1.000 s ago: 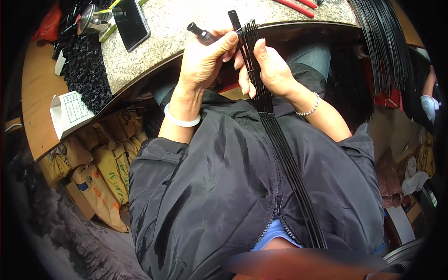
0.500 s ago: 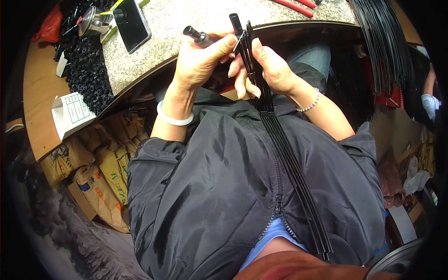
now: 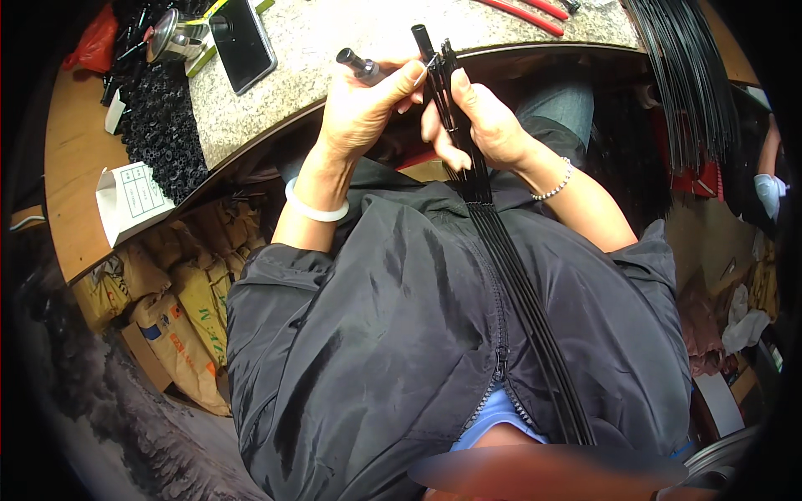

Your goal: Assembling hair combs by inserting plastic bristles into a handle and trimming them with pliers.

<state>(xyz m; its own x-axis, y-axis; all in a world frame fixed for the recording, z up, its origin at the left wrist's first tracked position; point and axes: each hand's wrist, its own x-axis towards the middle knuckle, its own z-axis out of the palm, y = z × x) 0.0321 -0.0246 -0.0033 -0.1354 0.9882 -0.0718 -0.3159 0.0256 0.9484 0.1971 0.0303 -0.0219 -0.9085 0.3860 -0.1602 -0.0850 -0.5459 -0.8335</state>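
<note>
My left hand (image 3: 365,104), with a white bangle on its wrist, is closed round a black cylindrical tool (image 3: 357,63) with a shiny collar. Its thumb and forefinger pinch close to the upper ends of a bundle of thin black rods (image 3: 522,305). Those rods are gripped by my right hand (image 3: 493,125), thumb at their upper end, fingers curled behind and partly hidden. A beaded bracelet circles that wrist. Between the hands a second black cylinder (image 3: 420,37) sticks up; what supports it is hidden. The bundle slants down across my dark jacket.
A stone-topped table (image 3: 334,33) carries a phone (image 3: 242,46) and red-handled pliers (image 3: 526,17). Small black parts (image 3: 163,125) are heaped at left, beside a white box (image 3: 134,200). More long black rods (image 3: 685,75) hang over the right edge. Paper sacks (image 3: 175,342) stand below left.
My left thumb and forefinger have shifted slightly at the rod tops. The fingers of my right hand are curled in more behind the bundle. The view has drifted a little.
</note>
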